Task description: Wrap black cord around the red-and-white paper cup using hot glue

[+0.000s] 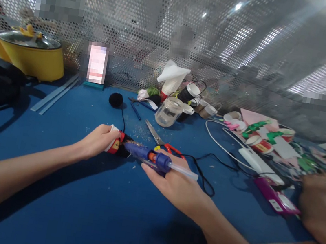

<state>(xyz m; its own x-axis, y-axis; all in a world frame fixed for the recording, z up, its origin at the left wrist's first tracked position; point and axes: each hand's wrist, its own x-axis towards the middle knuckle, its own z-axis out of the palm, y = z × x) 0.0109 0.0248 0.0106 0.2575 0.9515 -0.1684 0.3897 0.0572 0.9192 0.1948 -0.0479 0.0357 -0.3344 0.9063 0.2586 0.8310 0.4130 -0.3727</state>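
My left hand [100,140] grips a small paper cup [113,145] with a red printed side, tilted sideways, its far part wrapped in black yarn. My right hand [181,182] is closed around a blue glue gun [145,153], with a clear glue stick [184,171] poking out of its back. The gun's front end is at the cup's black-wrapped part; whether the nozzle touches is hidden. From the cup, a black strand runs to a ball of black yarn [116,100]. Just beyond my right hand lie open scissors [156,134] with red handles.
A clear jar [169,112], yarn-wrapped cups [190,93] and pliers [136,107] stand or lie ahead. At left are a yellow pot [34,56], glue sticks [56,92] and a phone [97,63]. Right: a power strip [261,166], a purple box [276,197], another person's hand [317,190].
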